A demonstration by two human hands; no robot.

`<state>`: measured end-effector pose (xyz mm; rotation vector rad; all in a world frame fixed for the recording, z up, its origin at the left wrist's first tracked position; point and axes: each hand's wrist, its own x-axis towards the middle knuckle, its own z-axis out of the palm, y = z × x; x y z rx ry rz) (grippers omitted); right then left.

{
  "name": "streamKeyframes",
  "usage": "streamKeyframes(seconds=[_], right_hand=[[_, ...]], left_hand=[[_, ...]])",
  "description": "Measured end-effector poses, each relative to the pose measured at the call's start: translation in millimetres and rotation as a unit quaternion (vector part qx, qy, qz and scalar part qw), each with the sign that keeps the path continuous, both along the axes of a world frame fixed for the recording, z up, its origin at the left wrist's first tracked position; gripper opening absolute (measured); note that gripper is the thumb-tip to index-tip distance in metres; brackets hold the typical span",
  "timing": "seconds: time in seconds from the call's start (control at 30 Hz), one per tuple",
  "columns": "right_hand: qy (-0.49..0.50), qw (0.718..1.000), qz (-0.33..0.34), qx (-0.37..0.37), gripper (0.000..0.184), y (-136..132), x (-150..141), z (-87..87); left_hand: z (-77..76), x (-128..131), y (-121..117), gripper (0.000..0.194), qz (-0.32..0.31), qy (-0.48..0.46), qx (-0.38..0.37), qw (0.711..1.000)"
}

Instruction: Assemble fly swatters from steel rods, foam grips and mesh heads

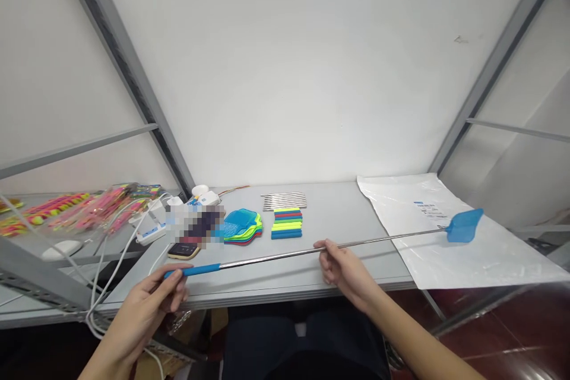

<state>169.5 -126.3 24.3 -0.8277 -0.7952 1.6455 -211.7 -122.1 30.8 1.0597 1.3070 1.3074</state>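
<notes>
at the far side of my view i see a white wall (pixel 289 83), with a grey metal frame (pixel 129 65) rising at left and right. below it runs a grey table (pixel 338 202), its near edge crossing in front of a person in dark clothes (pixel 267 338). on the right, a white plastic sheet (pixel 445 261) lies across the table and hangs past the near edge.

the long fly swatter (pixel 276 257) is held slantwise above the near part of the table, blue handle to the left, blue flap over the sheet at right; i cannot tell whether the flap touches it. the left hand (pixel 154 300) has its thumb and fingers closed around the handle's left end. the right hand (pixel 345 270) pinches the metal shaft near its middle between thumb and forefinger, the other fingers curled beneath.

far left i see bagged pink and yellow things (pixel 98 208). left of centre, mesh flaps (pixel 243 227) sit stacked, blue on top. just right of them, coloured tubes (pixel 286 223) lie in a row, with metal rods (pixel 285 200) just beyond. a phone (pixel 184 250), partly blurred out, lies nearer the left hand.
</notes>
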Motion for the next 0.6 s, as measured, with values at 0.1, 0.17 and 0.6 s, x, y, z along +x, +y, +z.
streamKeyframes(seconds=[0.1,0.17,0.6], right_hand=[[-0.029,0.999,0.009,0.023,0.036,-2.0,-7.4,-5.5],[-0.045,0.999,-0.001,0.028,0.037,-2.3,-9.2,-8.2],[-0.090,0.994,-0.035,0.047,0.039,-3.3,-26.5,-22.4]], left_hand=[[-11.1,8.3,-9.9,0.037,0.041,-0.052,-0.007,0.998],[-13.8,16.2,-14.0,0.046,0.075,-0.052,-0.008,0.996],[-25.0,86.0,-27.8,0.034,0.270,-0.147,0.100,0.946]])
